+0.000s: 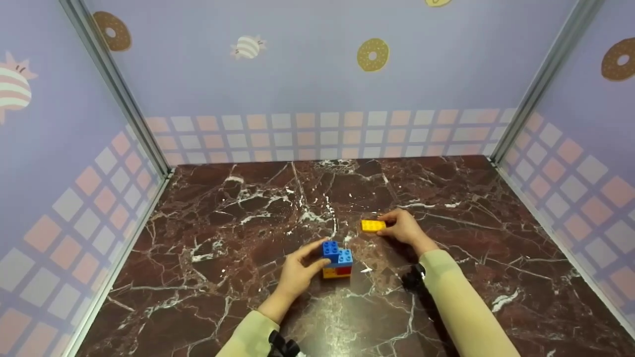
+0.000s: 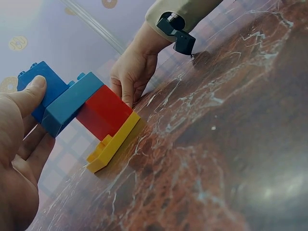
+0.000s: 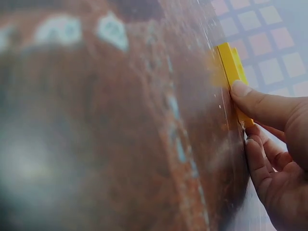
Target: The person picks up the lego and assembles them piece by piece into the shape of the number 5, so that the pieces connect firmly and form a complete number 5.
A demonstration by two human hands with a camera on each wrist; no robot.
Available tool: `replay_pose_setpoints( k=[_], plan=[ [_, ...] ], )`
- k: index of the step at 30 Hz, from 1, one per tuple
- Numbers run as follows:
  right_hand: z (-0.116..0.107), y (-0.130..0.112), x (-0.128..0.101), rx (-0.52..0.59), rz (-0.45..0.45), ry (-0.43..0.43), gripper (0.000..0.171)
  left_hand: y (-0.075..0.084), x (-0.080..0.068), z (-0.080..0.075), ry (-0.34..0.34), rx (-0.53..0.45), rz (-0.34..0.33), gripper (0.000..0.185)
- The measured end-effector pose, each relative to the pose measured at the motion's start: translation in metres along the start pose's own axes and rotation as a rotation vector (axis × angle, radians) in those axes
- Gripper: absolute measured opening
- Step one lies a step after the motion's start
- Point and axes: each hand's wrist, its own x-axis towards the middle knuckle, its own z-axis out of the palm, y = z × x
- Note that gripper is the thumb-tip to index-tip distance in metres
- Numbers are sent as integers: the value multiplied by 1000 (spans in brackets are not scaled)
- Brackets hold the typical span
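A small stack of toy building bricks stands on the marbled table: a yellow base plate brick (image 2: 115,142), a red brick (image 2: 103,113), a light blue brick (image 2: 74,103) and a dark blue brick (image 1: 330,250) on top. My left hand (image 1: 297,272) grips the dark blue brick from the left side, thumb across its near face. To the right and farther back, my right hand (image 1: 404,228) pinches a flat yellow brick (image 1: 372,226) by its right end, low at the tabletop. The stack and this yellow brick are apart.
The dark red marbled tabletop (image 1: 238,287) is bounded by a patterned back wall (image 1: 317,74) and side walls (image 1: 590,148). Black wrist devices (image 1: 412,278) are worn at both sleeves.
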Motion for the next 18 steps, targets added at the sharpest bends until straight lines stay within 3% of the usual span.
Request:
replay_pose_setpoints(
  k=[10, 18],
  plan=[
    [-4, -2, -4, -2, 2, 3, 34, 1, 0, 0, -1, -24, -12, 51],
    [-4, -12, -10, 56, -14, 13, 35, 0, 0, 0, 0, -22, -7, 52]
  ],
)
